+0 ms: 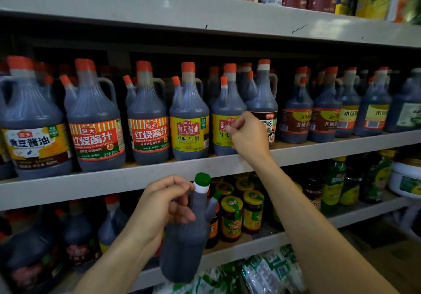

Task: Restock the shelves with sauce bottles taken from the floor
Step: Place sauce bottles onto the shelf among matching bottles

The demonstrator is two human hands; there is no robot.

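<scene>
Nearest to us, our left hand (168,205) holds the green-capped sauce bottle (184,243) of dark ribbed plastic, hanging in the air just below the front edge of the grey metal middle shelf (91,182). Its fingers are curled round the neck and what looks like a small side handle, clamped on it. The bottle looks full of dark liquid, so we judge it heavy for its size, with stiff but smooth walls. Held by the neck alone it may swing, and a second hand under the base or round the belly would steady it as it goes onto a shelf. The cap looks closed, so a drop worries us more than a spill.

Just behind it, on the grey lower shelf (227,255), small glass jars with yellow lids (231,216) hold a brownish paste.

Farther in, our right hand (248,134) reaches onto the middle shelf, its fingers bent against the yellow-labelled soy sauce jug (224,116) with an orange cap, at the front edge. We cannot tell whether they grip it or only push it. Along this shelf stand rows of similar handled jugs, all filled with dark sauce — red-labelled jugs (98,134) to the left, brown-labelled jugs (296,120) to the right.

Farthest and highest, the grey top shelf (205,16) carries more dark bottles and bright cartons.
</scene>
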